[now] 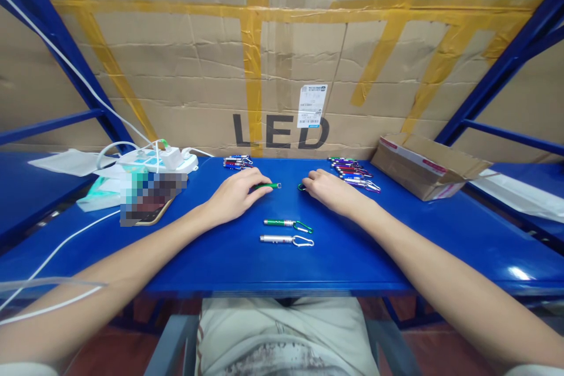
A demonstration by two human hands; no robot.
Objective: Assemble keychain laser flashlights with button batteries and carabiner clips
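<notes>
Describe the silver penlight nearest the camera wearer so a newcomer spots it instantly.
Find the blue tabletop, then its middle, toward the seated person's lap. The silver penlight lies beside the green penlight, on the lap side. Silver colouring sets it apart from that green neighbour.

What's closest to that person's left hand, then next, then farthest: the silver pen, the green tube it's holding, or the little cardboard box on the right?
1. Green tube: in the left hand.
2. Silver pen: rightward, nearer the person's lap.
3. Little cardboard box: far off to the right.
</notes>
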